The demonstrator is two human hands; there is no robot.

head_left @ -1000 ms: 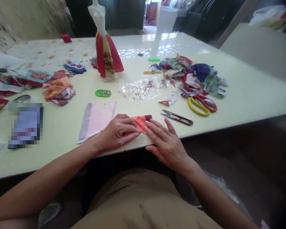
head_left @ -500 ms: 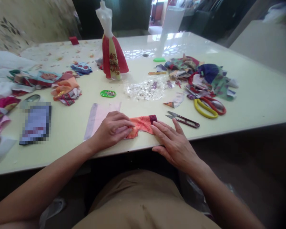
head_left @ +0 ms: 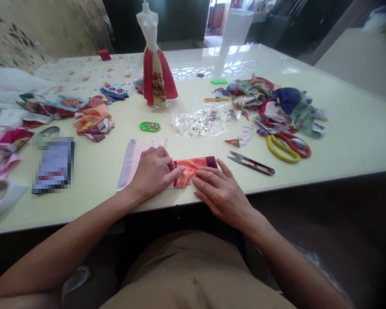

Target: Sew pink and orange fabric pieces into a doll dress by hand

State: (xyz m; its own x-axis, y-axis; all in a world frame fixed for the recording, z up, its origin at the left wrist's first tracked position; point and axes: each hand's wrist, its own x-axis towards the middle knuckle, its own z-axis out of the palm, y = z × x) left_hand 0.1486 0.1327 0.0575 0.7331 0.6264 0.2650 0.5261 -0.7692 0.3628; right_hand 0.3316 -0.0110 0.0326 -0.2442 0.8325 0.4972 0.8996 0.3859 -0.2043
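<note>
The left hand (head_left: 154,172) and right hand (head_left: 220,187) are open, fingers a bit spread, pressing both ends of a small orange cloth strip (head_left: 193,171) on the table (head_left: 347,137). A pale pink cloth (head_left: 135,161) lies just left of the strip, and thread snips (head_left: 251,163) lie just right of it.

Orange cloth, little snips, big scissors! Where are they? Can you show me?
orange cloth (head_left: 193,170), head view, the middle of the folded piece
thread snips (head_left: 251,163), head view, the dark middle of the snips
yellow-and-red scissors (head_left: 280,155), head view, the yellow handle
</note>
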